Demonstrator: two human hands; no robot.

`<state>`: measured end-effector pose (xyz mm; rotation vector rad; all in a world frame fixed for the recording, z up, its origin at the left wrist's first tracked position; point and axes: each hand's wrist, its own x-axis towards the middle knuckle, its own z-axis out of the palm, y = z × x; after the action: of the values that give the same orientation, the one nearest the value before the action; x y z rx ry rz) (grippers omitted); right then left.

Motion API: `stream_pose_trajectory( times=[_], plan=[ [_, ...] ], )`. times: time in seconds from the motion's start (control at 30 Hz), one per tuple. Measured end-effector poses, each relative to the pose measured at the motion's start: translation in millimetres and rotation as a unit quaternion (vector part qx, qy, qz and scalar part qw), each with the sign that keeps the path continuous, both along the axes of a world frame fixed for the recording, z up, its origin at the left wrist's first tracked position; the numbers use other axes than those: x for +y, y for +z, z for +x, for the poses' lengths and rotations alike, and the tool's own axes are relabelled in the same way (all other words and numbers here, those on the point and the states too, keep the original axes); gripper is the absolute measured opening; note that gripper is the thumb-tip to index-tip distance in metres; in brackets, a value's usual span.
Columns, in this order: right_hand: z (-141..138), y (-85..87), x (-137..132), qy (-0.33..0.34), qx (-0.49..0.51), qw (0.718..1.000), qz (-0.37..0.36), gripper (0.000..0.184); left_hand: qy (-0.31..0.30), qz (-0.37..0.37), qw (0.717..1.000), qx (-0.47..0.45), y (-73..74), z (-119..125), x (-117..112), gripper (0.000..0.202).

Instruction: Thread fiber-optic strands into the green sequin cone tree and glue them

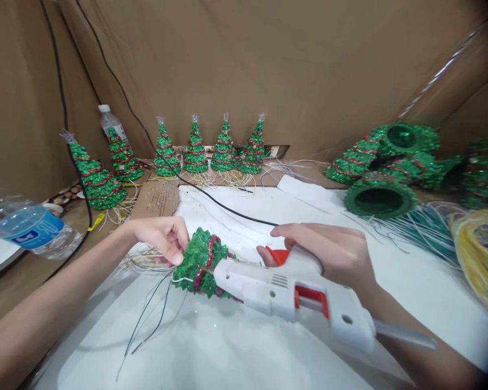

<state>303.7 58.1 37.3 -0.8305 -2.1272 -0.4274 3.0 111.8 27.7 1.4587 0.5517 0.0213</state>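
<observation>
- L hand [165, 237] is pinching the small glittery green tree [201, 262] by its upper edge, fingers closed on it, tipping it on its side just above the white sheet [228, 346], near the sheet's middle.
- R hand [329, 254] is gripping the white glue gun [293, 290], wrapped shut round the body, index finger resting by the orange trigger [280, 254]; nozzle is pressing into the tree's side/base.
- Tree is looking v. light & a bit crushable — sequin/tinsel surface w/ red bead garland, prob. a thin cone inside. Glitter is likely shedding, surface rough not slippery. Best hold: the rim of the base or the tip, away from the nozzle spot, since fresh glue there would be hot.
- Thin wires [150, 314] are trailing from the tree toward the sheet's near-left edge; floppy, easy to snag.
- Gun is stiff plastic; its black cord [211, 197] is running back across the sheet to the far-left corner of the table.
- Finished trees [209, 146] are standing in a row along the far edge; empty green cones [380, 197] are lying at the far-right, yellow strands [477, 244] by the right edge.
- Water bottle [36, 230] is lying at the left edge.
</observation>
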Motion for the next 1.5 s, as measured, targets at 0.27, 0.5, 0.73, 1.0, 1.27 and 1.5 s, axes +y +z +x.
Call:
stream_pose_trajectory(
  times=[0.27, 0.5, 0.73, 1.0, 1.27, 1.5],
  plan=[
    [0, -4.4, 0, 0.002, -0.022, 0.999, 0.023, 0.018, 0.004, -0.004, 1.0, 0.008, 0.9, 0, 0, 0.026],
    [-2, 8.8, -8, -0.005, -0.065, 0.996, 0.056, 0.029, 0.009, -0.009, 1.0, 0.011, 2.7, 3, -1, 0.029],
    [-9, 25.1, -22, -0.047, -0.104, 0.988, 0.104, 0.044, -0.001, -0.003, 1.0, 0.007, 2.0, 2, 0, 0.03],
    [-8, 28.7, -32, -0.087, -0.149, 0.981, 0.092, 0.042, 0.006, -0.003, 1.0, 0.015, 1.3, 2, 0, 0.031],
    [-7, 25.5, -29, -0.072, -0.144, 0.984, 0.071, 0.04, 0.002, -0.007, 1.0, 0.014, 1.1, 1, 0, 0.03],
    [-7, 25.6, -31, -0.07, -0.146, 0.985, 0.05, 0.038, 0.002, -0.01, 1.0, 0.015, 1.5, 1, 0, 0.029]
  ],
)
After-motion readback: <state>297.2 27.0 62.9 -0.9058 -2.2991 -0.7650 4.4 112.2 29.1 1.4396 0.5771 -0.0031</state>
